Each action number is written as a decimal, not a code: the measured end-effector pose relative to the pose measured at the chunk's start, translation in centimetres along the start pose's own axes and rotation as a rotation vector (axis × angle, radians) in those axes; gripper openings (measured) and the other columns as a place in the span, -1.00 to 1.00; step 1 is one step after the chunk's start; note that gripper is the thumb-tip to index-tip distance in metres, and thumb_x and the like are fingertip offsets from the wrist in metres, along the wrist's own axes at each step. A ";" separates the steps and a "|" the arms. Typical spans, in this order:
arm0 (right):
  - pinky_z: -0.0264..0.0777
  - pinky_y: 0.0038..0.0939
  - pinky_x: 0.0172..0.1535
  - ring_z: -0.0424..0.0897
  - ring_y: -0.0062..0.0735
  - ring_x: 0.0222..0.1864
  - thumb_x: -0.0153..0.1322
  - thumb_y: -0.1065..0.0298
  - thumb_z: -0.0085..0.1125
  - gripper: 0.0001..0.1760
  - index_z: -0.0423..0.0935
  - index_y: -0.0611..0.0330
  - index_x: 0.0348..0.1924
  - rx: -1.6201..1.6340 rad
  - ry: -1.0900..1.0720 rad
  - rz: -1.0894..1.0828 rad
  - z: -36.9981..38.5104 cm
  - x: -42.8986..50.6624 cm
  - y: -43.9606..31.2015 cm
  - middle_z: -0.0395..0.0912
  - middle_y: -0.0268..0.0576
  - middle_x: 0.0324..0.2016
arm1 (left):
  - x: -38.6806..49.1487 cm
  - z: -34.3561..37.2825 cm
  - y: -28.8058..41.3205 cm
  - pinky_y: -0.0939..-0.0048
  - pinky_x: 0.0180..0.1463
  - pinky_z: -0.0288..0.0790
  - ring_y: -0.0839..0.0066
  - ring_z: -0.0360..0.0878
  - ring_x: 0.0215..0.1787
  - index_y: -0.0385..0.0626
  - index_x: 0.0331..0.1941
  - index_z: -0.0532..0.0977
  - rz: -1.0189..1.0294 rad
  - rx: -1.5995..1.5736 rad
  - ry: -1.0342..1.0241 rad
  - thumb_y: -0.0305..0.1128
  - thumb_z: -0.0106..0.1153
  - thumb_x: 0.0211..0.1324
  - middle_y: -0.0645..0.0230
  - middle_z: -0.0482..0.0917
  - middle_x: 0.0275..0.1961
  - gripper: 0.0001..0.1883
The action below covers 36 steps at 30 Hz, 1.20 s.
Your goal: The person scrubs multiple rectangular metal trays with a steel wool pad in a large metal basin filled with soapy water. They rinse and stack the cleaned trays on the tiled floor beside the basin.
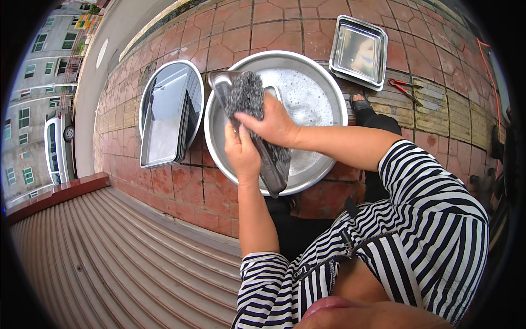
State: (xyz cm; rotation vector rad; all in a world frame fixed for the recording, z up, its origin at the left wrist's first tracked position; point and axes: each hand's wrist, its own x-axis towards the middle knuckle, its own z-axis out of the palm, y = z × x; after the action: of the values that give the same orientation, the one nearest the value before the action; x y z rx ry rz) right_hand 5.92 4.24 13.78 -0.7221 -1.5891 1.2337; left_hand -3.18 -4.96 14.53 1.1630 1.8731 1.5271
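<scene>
In front of me, a shallow metal tray (271,177) is held tilted over a large round metal basin (340,107) of foamy water (308,90). My left hand (242,155) grips the tray by its near long side, thumb up against the edge. My right hand (279,123) holds a grey, fuzzy scrubbing cloth (245,92) pressed on the tray. Part of the cloth shows lower down, beyond my right wrist. Hands and cloth hide much of the tray's inside.
To the left, a stack of metal trays (162,142) leans in a second round basin (142,107). Stacked rectangular pans (358,53) sit at the back right, near a red-handled tool (404,88). A ribbed roll-up shutter (123,255) borders the red-tiled pavement (275,37); a white van (53,144) stands beyond.
</scene>
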 end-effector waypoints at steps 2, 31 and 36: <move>0.52 -0.13 0.01 0.62 0.15 -0.05 0.32 0.16 0.39 -0.49 0.53 0.21 0.04 0.005 0.079 0.030 -0.3 1.8 0.5 0.58 0.12 -0.09 | -0.5 0.9 0.1 0.39 0.00 0.46 0.42 0.60 -0.08 -0.46 0.19 0.40 -0.020 -0.052 -0.008 -0.45 -0.02 0.45 0.12 0.65 -0.06 -0.65; 0.53 -0.38 -0.02 0.66 -0.41 -0.18 0.34 0.30 0.38 -0.63 0.60 0.27 -0.04 0.312 0.092 0.378 -0.9 1.4 0.3 0.70 -0.19 -0.23 | -0.5 1.6 0.4 0.53 -0.06 0.44 0.62 0.57 -0.14 -0.43 0.15 0.46 -0.043 -0.125 0.011 -0.49 0.03 0.44 0.26 0.68 -0.10 -0.69; 0.53 -0.29 0.03 0.69 -0.27 -0.09 0.32 0.30 0.39 -0.57 0.56 0.27 0.00 0.259 0.048 0.334 -0.7 -0.6 -0.2 0.72 -0.07 -0.17 | -0.1 1.0 0.7 0.59 -0.05 0.43 0.68 0.54 -0.14 -0.42 0.19 0.43 -0.031 -0.196 0.003 -0.52 0.00 0.45 0.35 0.66 -0.09 -0.68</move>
State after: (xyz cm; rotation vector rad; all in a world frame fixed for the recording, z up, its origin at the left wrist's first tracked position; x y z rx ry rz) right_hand 6.78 3.88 13.81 -0.8632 -1.2707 1.6169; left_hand -2.11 -4.49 14.84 1.0391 1.6909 1.6536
